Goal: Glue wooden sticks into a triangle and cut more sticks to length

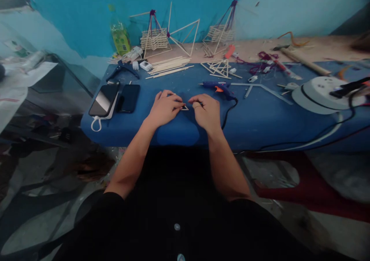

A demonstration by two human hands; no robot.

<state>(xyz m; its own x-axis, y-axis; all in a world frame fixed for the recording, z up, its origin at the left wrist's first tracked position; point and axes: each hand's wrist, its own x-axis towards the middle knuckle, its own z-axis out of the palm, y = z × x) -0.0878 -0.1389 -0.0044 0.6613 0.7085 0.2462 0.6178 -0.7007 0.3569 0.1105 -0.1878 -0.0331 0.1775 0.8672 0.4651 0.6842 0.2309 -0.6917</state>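
Observation:
My left hand [165, 108] rests on the blue table, thumb and fingers closed at a small triangle of thin wooden sticks [185, 108]. Most of that triangle is hidden under the fingers; one corner pokes out on the right. Just right of it, my right hand [206, 112] is curled, with thumb and forefinger together. Whatever the right fingertips hold, if anything, is too small to make out. A blue glue gun [215, 85] with an orange trigger lies beyond the right hand, nozzle pointing left.
Loose sticks [170, 67] and stick triangles [218, 68] lie farther back. Stick models with purple yarn [152, 12] stand by the wall. Two phones [104, 100] [130, 98] are at left. A white power-strip reel [313, 95], cables and a hammer [306, 61] are at right.

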